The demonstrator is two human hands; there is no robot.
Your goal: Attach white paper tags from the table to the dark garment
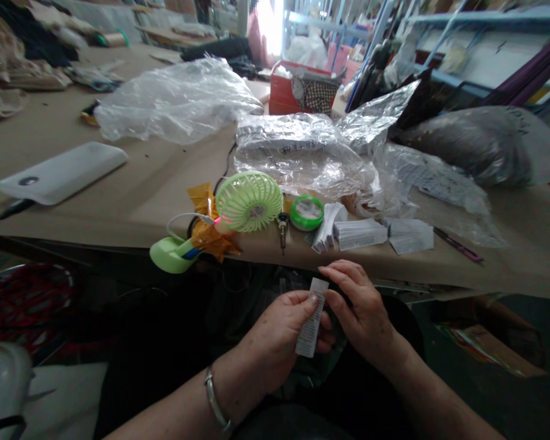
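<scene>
My left hand (pixel 279 336) grips a narrow white printed label (pixel 310 330) upright between thumb and fingers, over my lap. Whether it is a single label or a thin stack, I cannot tell. At the label's upper right edge is my right hand (pixel 362 305), fingers stretched out and apart, thumb tip close to or touching the label. On the table edge just beyond lie several stacks of similar labels (pixel 361 234), some fanned out. A round green tub (pixel 307 211) with white content stands left of them, beside a small screwdriver-like tool (pixel 283 232).
A light green fan (pixel 250 201) is fixed at the table edge with orange tape (pixel 215 239). Clear plastic bags (pixel 297 150) lie behind the labels. A white power bank (pixel 64 172) with a cable is at left, a dark pen (pixel 458 244) at right, a red box (pixel 282 91) farther back.
</scene>
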